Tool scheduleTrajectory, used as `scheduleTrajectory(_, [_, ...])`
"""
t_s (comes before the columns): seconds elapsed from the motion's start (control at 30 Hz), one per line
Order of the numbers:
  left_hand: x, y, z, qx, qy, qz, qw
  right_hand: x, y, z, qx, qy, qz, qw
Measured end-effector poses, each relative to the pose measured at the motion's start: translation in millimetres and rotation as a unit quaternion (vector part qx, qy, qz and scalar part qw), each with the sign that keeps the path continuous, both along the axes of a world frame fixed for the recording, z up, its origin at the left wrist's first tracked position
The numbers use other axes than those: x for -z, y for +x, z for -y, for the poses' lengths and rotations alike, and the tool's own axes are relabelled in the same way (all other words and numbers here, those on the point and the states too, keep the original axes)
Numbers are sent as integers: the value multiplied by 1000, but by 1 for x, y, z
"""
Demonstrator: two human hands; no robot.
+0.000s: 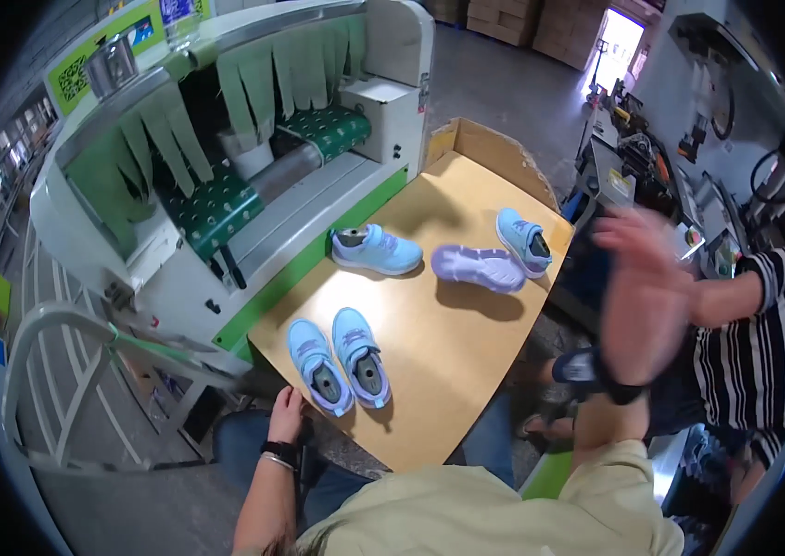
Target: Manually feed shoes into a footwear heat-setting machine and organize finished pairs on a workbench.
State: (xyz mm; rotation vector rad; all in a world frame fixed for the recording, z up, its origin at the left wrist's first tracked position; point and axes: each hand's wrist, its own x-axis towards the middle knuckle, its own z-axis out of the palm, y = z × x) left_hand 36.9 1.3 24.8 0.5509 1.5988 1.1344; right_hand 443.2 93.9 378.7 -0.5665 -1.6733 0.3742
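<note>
My left hand (287, 414) is at the near left edge of the tan tabletop (430, 371), its fingers curled; anything inside them is hidden. Just beyond it stands a pair of light blue shoes (337, 361) with lilac straps, soles down, heels toward me. My right hand (643, 301) is raised off the table's right side, blurred by motion, fingers partly spread and no object visible in it. Farther back sits a single light blue shoe (378, 250) on its sole. A shoe lying over with its lilac sole (478, 268) showing touches another blue shoe (523, 242) at the far right.
A white and green machine (263, 222) with hanging strips and shoes on its deck adjoins the table's left. A cardboard guard (494, 153) lines the far edge. On the right, close by, stands a person in a striped shirt (754, 343). Metal tube railing (68, 371) is at left.
</note>
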Motion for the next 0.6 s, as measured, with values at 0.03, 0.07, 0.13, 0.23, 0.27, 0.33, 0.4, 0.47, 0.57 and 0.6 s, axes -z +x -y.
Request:
scheduleTrajectory(0.03, [11, -16, 10, -6, -4, -1, 1000, 36, -17, -11, 49, -139, 40, 988])
scheduleTrajectory(0.07, [16, -19, 11, -1, -4, -5, 1000, 71, -24, -21, 50, -256, 48, 964])
scheduleTrajectory(0.13, [15, -22, 16, -45, 69, -178, 981, 133, -13, -48, 111, -337, 91, 931])
scheduleTrajectory(0.23, [-53, 11, -1, -58, 130, -301, 943, 203, 11, -93, 187, -298, 210, 912])
scheduleTrajectory(0.27, [-85, 29, -7, -62, 154, -298, 940, 216, 15, -103, 214, -304, 249, 894])
scheduleTrajectory(0.33, [-115, 43, -9, -10, 252, -389, 886, 239, -11, -133, 169, -356, 201, 897])
scheduleTrajectory(0.4, [-136, 63, -13, 39, 299, -417, 858, 243, -54, -164, 145, -482, -15, 864])
scheduleTrajectory(0.47, [-130, 88, -21, 96, 293, -434, 846, 272, -63, -209, 198, -519, 5, 831])
scheduleTrajectory(0.57, [-114, 114, -21, 185, 339, -437, 813, 270, -86, -219, 213, -537, 143, 803])
scheduleTrajectory(0.6, [-120, 122, -16, 197, 353, -422, 812, 259, -91, -210, 183, -530, 155, 813])
